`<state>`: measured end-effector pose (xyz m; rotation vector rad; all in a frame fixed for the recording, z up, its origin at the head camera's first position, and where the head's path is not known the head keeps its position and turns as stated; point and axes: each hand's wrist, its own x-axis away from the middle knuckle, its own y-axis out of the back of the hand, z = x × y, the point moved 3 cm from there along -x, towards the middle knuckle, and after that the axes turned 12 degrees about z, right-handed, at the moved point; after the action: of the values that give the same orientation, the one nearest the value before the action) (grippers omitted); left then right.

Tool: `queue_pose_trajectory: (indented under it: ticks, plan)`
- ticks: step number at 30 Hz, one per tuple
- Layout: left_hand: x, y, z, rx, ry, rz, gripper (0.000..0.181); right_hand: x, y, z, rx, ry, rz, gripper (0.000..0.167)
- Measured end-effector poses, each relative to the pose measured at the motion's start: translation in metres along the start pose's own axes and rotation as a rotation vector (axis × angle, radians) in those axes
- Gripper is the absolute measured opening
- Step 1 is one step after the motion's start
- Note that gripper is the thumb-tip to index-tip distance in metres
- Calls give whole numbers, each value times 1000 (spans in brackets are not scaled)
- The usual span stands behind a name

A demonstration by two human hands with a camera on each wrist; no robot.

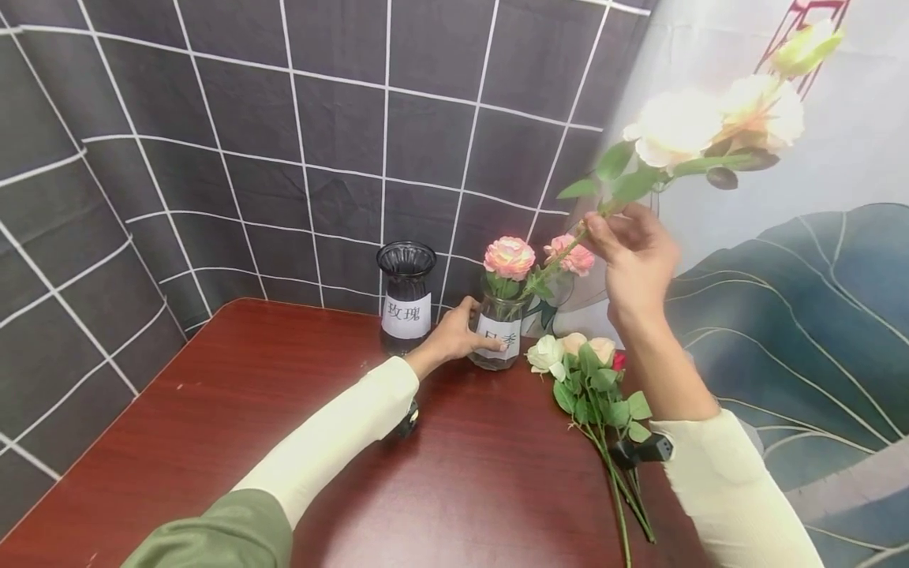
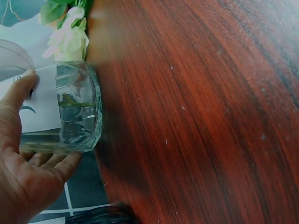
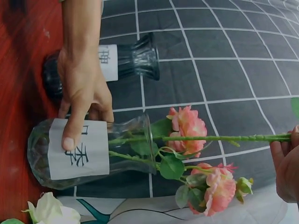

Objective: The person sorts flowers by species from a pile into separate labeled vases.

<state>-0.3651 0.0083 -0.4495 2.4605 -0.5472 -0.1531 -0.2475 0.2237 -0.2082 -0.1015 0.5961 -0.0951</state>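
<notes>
My left hand (image 1: 458, 335) grips a clear glass vase (image 2: 77, 84) from its left side, thumb across the white paper label (image 3: 78, 158) with dark characters. Two pink flowers (image 1: 509, 258) stand in this vase, one with a green bud (image 3: 244, 185). Above and to the right, my right hand (image 1: 639, 256) pinches the green stem (image 3: 224, 138) of a tall spray of pale flowers (image 1: 763, 114), which look washed out by light. That stem slants down through the vase mouth, and its lower part is inside the glass.
Left of the clear vase stands a dark glass vase (image 1: 406, 264) with its own label. Several cut roses (image 1: 547, 355) lie on the red-brown table (image 1: 440, 489) at the right, stems toward the front. A dark grid-patterned cloth (image 1: 341, 118) hangs behind.
</notes>
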Motion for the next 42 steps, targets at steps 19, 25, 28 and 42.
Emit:
queue_pose_trajectory:
  ticks: [19,25,28,42]
  plan:
    - [2,3,-6,-20,-10,-23,98,4,-22,-42,86,-72,91,18]
    - [4,7,-13,-7,-9,-25,96,6,-27,-58,167,-145,128,14]
    - [-1,5,-6,-35,-11,-41,95,9,-28,-66,176,-165,129,20]
    - [15,5,-17,-11,-12,-7,96,23,-32,-88,352,-172,186,24]
